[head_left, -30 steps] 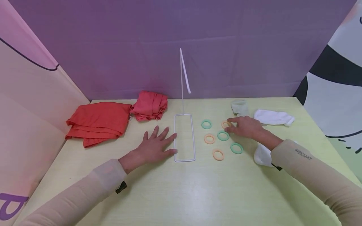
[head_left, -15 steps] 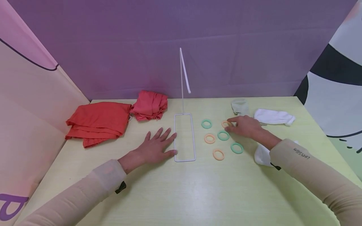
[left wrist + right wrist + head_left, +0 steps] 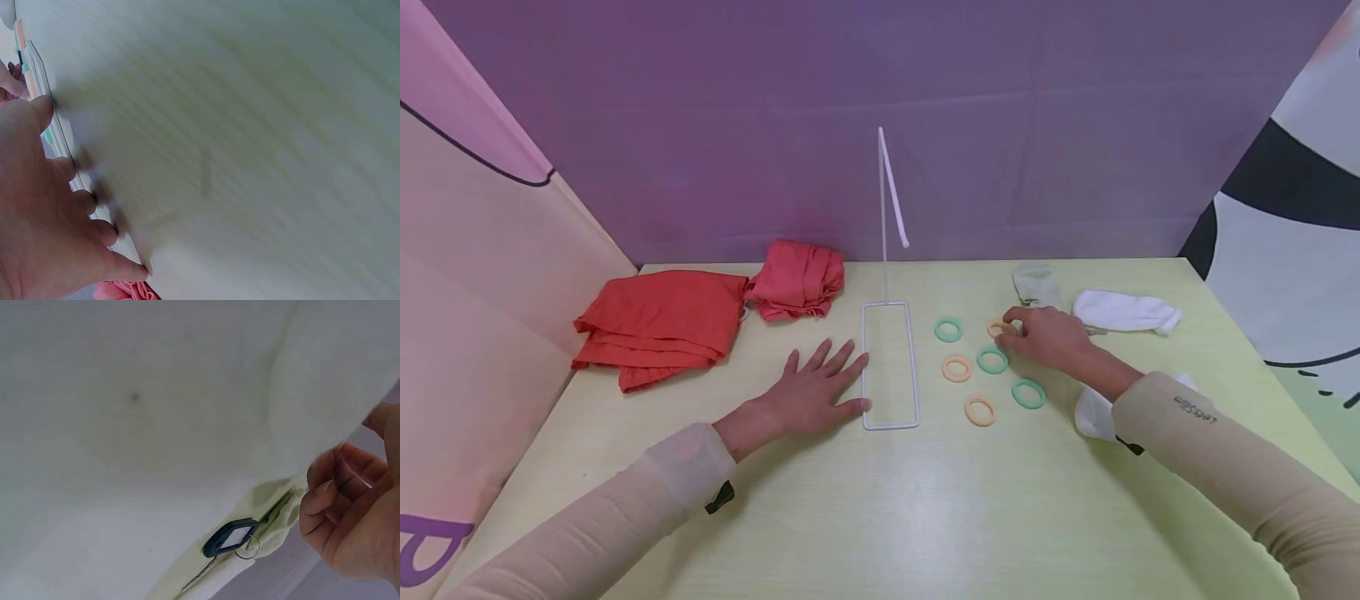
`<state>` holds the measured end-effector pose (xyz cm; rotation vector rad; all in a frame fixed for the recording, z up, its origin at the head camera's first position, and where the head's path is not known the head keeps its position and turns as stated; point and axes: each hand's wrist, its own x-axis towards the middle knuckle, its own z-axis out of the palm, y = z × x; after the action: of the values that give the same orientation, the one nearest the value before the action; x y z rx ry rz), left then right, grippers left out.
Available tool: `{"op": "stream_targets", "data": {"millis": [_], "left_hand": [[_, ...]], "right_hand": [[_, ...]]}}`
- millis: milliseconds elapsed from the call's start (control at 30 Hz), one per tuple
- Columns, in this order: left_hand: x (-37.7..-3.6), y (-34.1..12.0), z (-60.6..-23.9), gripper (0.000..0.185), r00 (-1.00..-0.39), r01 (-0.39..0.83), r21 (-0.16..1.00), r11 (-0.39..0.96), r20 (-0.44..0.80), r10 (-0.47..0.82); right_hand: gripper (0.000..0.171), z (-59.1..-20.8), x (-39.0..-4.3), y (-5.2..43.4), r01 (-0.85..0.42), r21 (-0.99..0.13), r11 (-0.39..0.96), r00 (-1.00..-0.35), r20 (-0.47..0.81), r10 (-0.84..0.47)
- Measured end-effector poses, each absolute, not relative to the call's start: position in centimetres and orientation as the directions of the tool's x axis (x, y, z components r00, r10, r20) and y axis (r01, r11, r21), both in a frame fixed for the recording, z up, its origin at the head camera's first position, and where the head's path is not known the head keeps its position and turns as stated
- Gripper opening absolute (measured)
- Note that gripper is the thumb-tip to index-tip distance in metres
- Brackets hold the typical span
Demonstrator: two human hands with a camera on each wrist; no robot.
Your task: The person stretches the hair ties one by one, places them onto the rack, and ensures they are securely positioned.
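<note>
My left hand (image 3: pixel 811 396) lies with fingers spread, thumb and index fingertips at the left side of the white wire stand (image 3: pixel 914 367). The stand's rectangular base rests on the table, with a thin post and a sloping top bar rising from it. My right hand (image 3: pixel 1051 335) pinches an orange ring (image 3: pixel 993 327) between thumb and index finger, the other fingers curled in the right wrist view. Around that ring lie several green and orange rings, among them a green ring (image 3: pixel 992 372) just in front. The held ring is hidden in the right wrist view.
Folded red cloth (image 3: pixel 662 321) and a smaller red bundle (image 3: pixel 797 279) lie at the left back. A grey sock (image 3: pixel 1036 285) and white sock (image 3: pixel 1123 311) lie behind my right hand; white fabric (image 3: pixel 1093 414) shows under the sleeve. The right wrist view shows a dark key tag (image 3: pixel 231 537).
My right hand has shifted slightly at the orange ring, its fingertips drawing a little to the right. My left fingers have moved slightly along the stand's base. The other rings look unmoved.
</note>
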<state>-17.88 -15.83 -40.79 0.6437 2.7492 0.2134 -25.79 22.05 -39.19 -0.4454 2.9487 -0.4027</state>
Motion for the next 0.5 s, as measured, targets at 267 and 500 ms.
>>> {"op": "stream_targets", "data": {"millis": [267, 500], "left_hand": [[-18.0, -15.7, -40.6, 0.077, -0.849, 0.408, 0.213, 0.888, -0.268, 0.455], [-18.0, -16.0, -41.0, 0.078, -0.847, 0.418, 0.207, 0.884, -0.263, 0.462]], "right_hand": [[0.042, -36.6, -25.1, 22.0, -0.312, -0.284, 0.907, -0.949, 0.041, -0.314], [0.035, -33.5, -23.0, 20.6, -0.449, -0.236, 0.862, -0.879, 0.292, -0.378]]}}
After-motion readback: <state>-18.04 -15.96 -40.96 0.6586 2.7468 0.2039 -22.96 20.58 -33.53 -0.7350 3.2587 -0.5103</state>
